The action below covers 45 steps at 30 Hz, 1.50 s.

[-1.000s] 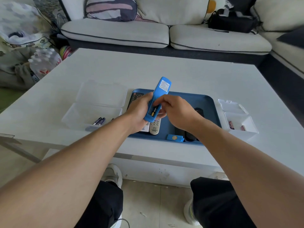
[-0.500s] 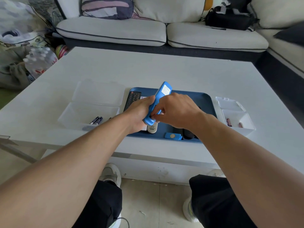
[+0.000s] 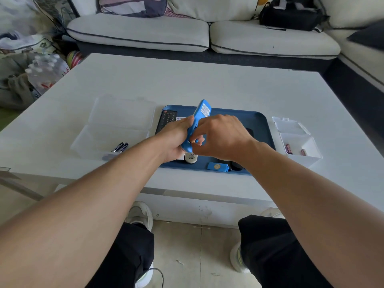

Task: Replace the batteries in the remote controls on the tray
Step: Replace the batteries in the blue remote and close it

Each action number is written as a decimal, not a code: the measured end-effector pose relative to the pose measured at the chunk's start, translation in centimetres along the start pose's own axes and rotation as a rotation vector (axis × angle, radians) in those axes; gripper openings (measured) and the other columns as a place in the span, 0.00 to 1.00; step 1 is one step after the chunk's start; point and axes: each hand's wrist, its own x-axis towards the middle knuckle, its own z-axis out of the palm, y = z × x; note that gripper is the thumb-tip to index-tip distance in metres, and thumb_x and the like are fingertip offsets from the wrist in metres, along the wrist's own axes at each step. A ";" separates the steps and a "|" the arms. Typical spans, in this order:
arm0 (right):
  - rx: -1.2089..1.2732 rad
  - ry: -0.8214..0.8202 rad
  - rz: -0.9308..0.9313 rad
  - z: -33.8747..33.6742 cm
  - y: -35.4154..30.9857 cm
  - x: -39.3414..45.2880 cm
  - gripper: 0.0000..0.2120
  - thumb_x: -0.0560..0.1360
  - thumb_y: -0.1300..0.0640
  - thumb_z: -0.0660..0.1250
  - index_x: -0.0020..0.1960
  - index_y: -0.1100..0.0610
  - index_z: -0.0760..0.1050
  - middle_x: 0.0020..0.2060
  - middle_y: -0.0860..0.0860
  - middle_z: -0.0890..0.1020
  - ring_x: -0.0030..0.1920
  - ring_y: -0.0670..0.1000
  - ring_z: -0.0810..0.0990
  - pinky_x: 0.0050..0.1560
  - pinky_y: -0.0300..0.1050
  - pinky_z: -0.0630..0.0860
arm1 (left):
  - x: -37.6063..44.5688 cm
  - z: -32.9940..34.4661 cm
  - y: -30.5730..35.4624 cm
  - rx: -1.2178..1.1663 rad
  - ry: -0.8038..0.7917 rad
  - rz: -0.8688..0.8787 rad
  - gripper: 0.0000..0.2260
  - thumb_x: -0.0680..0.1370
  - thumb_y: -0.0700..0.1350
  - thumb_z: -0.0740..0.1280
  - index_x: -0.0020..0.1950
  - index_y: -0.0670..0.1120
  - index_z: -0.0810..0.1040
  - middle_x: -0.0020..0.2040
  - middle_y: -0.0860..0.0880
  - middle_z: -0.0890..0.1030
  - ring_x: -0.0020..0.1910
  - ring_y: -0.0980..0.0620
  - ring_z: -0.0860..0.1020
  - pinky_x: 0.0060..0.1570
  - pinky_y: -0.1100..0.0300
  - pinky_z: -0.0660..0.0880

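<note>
Both hands are busy: your left hand (image 3: pixel 173 140) grips the blue remote (image 3: pixel 196 125), your right hand (image 3: pixel 220 138) pinches a battery (image 3: pixel 192 141) in its open compartment (cover off). Next, work it free.

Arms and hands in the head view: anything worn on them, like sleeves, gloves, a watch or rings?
Both forearms are bare right up to the bottom edge of the picture, with no sleeve showing. The left hand and right hand are bare too: no gloves, and no watch or band at either wrist. No ring shows on the visible fingers, though some are hidden. Lower down, black trousers and pale sneakers show.
</note>
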 end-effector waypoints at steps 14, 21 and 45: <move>-0.020 -0.116 -0.123 0.2 0.2 -0.2 0.11 0.79 0.52 0.67 0.60 0.43 0.81 0.57 0.41 0.77 0.45 0.50 0.76 0.41 0.44 0.66 | 0.4 -1.0 -0.1 -0.087 -0.015 -0.161 0.09 0.84 0.46 0.63 0.52 0.41 0.78 0.38 0.42 0.83 0.34 0.46 0.82 0.39 0.50 0.83; 0.347 -0.086 0.124 -1.1 2.1 -1.2 0.03 0.77 0.49 0.70 0.51 0.46 0.79 0.39 0.40 0.78 0.38 0.44 0.74 0.36 0.40 0.68 | 1.4 0.3 -0.6 -0.096 -0.033 -0.214 0.10 0.84 0.45 0.63 0.50 0.41 0.79 0.43 0.40 0.84 0.36 0.43 0.82 0.30 0.57 0.78; 0.043 -0.002 1.039 1.8 20.5 -8.0 0.13 0.73 0.68 0.65 0.56 0.60 0.80 0.53 0.59 0.81 0.57 0.60 0.78 0.46 0.46 0.73 | 3.5 5.5 -1.9 -0.016 -0.099 -0.121 0.18 0.86 0.51 0.55 0.69 0.45 0.77 0.56 0.43 0.84 0.51 0.46 0.84 0.49 0.52 0.81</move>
